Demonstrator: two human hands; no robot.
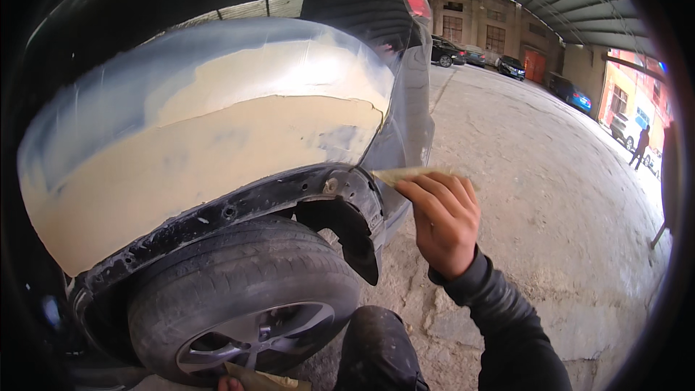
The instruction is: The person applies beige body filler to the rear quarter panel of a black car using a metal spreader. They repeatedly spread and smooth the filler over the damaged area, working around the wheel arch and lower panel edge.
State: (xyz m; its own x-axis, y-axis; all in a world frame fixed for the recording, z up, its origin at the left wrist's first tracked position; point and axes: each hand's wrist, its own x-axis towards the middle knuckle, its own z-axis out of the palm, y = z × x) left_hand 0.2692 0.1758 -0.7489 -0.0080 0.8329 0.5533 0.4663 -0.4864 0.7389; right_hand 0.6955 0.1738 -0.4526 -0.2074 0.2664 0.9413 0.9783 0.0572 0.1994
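Observation:
My right hand point(447, 228) is closed on a thin, yellowish putty spreader point(397, 173). The spreader's tip meets the car body where the wheel-arch edge joins the bumper point(411, 130). To the left is the car's rear side panel point(217, 137), covered with cream filler over a sanded grey-blue patch; the filler has a raised ridge across it. At the lower edge only fingertips of my left hand point(230, 384) show, gripping a flat olive-yellow plate point(264, 379) with some putty on its edge. The rest of that hand is out of view.
The rear wheel point(246, 297) sits under the bare black arch lip point(217, 213). A dark liner flap point(355, 242) hangs behind it. My knee point(380, 347) is close to the tyre. Parked cars point(511, 66) and a standing person point(641, 147) are far off across the concrete floor point(536, 195).

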